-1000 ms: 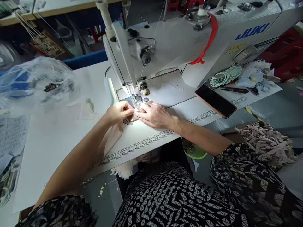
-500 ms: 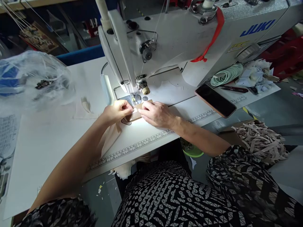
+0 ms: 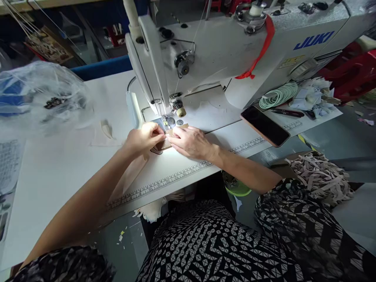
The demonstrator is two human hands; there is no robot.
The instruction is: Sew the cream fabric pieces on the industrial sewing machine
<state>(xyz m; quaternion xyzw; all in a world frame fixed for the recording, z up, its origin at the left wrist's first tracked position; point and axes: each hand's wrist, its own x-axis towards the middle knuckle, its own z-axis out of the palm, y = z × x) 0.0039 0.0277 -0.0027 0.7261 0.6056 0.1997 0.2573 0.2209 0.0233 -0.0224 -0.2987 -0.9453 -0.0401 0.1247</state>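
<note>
A white sewing machine (image 3: 217,51) stands over the white table, its lamp lighting the needle area (image 3: 166,120). Just in front of the needle lies a small tan piece (image 3: 165,145). My left hand (image 3: 143,137) pinches at the left edge of this piece, thumb and forefinger together. From the right, my right hand (image 3: 190,143) has its fingers bent and pressed together on the same piece. The fingertips of both hands nearly meet. Pale thin fabric (image 3: 132,172) lies under my left forearm.
A black-screened phone (image 3: 266,125), a coil of pale green cord (image 3: 278,95) and scraps (image 3: 315,98) lie at the right. A clear plastic bag (image 3: 44,98) sits at the left. A printed ruler (image 3: 167,181) runs along the front edge.
The view has shifted slightly. My right fingertips have moved a little left, closer to my left fingertips. Both hands remain at the tan piece.
</note>
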